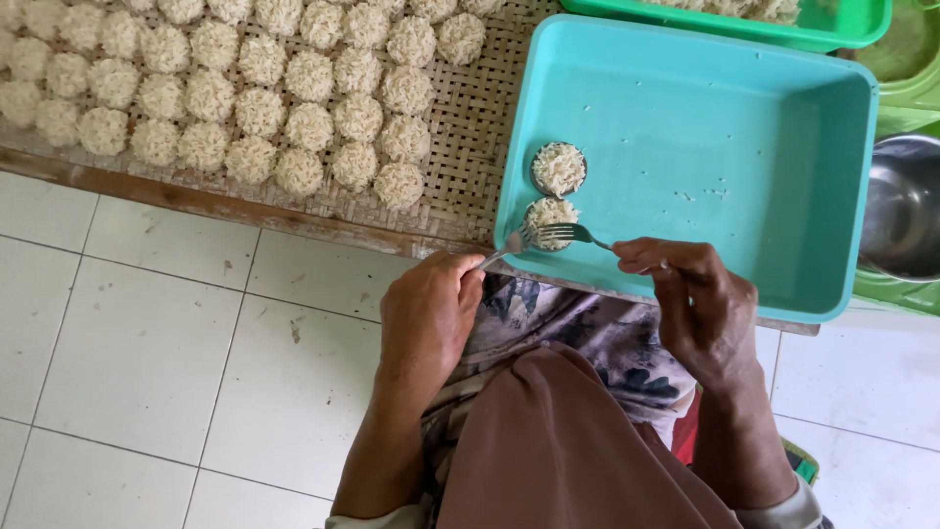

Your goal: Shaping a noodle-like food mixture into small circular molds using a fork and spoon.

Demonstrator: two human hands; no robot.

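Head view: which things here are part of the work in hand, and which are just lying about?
In use:
left hand holding a fork
right hand holding a second fork
two round moulds of noodles
turquoise tray
noodle rounds laid out on the woven mat

Lying about:
green tray
metal bowl

You sat on a white tiled floor (147, 362) in a home food workshop: a woven mat (480, 127) carried rows of noodle cakes (259, 113), beside plastic trays (744, 127) and a steel bowl (906, 206).
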